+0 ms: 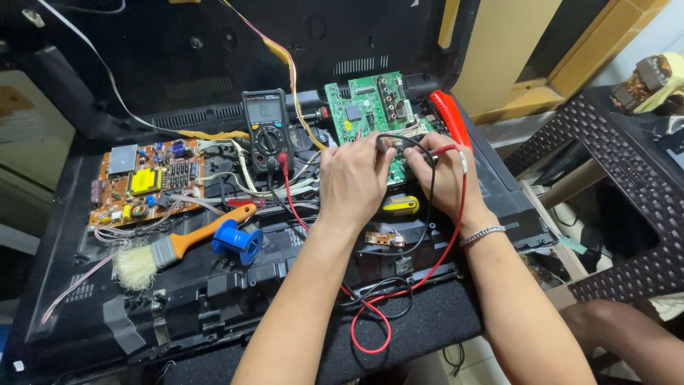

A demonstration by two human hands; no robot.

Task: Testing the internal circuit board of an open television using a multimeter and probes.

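Both my hands rest over a green circuit board (367, 107) on the back of an opened black television (78, 314). My left hand (351, 178) pinches the black test probe at the board's lower edge, its black lead (432, 192) looping down. My right hand (443, 177) grips the red probe, and its red lead (456, 235) runs down over my wrist. A dark multimeter (267, 128) stands to the left of the board with both leads plugged in. Probe tips are hidden by my fingers.
An orange power board (146, 182) lies at left. A brush with an orange handle (171, 246) and a blue spool (239, 241) sit in front of it. A red-handled tool (450, 114) lies right of the green board. A dark woven stool (627, 185) stands at right.
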